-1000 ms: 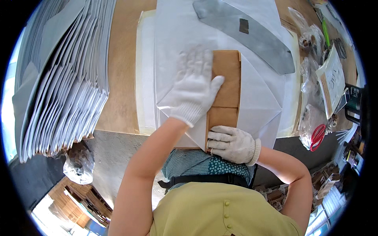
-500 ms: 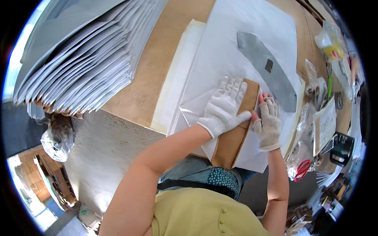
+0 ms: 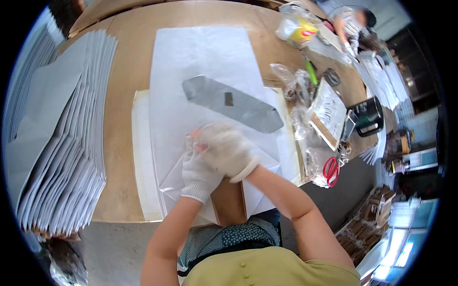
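Note:
My left hand [image 3: 201, 175], in a white knit glove, is over the folded near end of a white paper sheet [image 3: 200, 52]. My right hand [image 3: 228, 148], in a duller glove with bare reddish fingertips, crosses over the left one. Motion smears its fingers, and it hides most of the left fingers. Below both hands a brown cardboard strip [image 3: 229, 204] runs along the paper toward my body; its far part is covered. Beyond the hands, a long grey plate [image 3: 245, 106] with clipped corners and a small dark rectangle in its middle lies slanted on the paper.
A stack of folded white sheets [image 3: 62, 157] fills the table's left side. To the right are red-handled scissors [image 3: 330, 171], a dark mug [image 3: 367, 117], a written-on card [image 3: 329, 112], a green-handled tool [image 3: 310, 71] and plastic bags [image 3: 298, 28]. Another person [image 3: 350, 26] works at the far right.
Both hands have left their places flat along the cardboard strip and come together, the right crossing over the left. My view has turned, showing more of the table's right side.

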The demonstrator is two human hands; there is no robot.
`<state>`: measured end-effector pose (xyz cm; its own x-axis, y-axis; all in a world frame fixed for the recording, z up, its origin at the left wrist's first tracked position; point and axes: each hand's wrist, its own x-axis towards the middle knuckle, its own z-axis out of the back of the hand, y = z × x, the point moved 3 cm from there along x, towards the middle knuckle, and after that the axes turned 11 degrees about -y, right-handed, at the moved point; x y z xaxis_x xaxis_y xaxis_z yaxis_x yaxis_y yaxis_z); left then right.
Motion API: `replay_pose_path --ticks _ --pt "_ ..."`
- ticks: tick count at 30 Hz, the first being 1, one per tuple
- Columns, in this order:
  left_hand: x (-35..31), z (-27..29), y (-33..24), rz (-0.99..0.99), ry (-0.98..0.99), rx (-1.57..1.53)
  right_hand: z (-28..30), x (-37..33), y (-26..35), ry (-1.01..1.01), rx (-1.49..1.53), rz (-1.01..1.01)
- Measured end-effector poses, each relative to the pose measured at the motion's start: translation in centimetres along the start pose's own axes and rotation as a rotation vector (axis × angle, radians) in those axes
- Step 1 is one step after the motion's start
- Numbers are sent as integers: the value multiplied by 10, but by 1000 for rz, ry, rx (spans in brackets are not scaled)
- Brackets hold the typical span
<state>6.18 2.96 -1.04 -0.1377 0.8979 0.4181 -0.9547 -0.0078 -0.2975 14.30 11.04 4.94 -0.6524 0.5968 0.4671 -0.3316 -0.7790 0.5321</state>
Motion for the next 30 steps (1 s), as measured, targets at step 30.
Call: replay_pose_path --ticks 30 --pt "-84 107 94 101 193 -381 123 -121 -54 49 -110 -788"
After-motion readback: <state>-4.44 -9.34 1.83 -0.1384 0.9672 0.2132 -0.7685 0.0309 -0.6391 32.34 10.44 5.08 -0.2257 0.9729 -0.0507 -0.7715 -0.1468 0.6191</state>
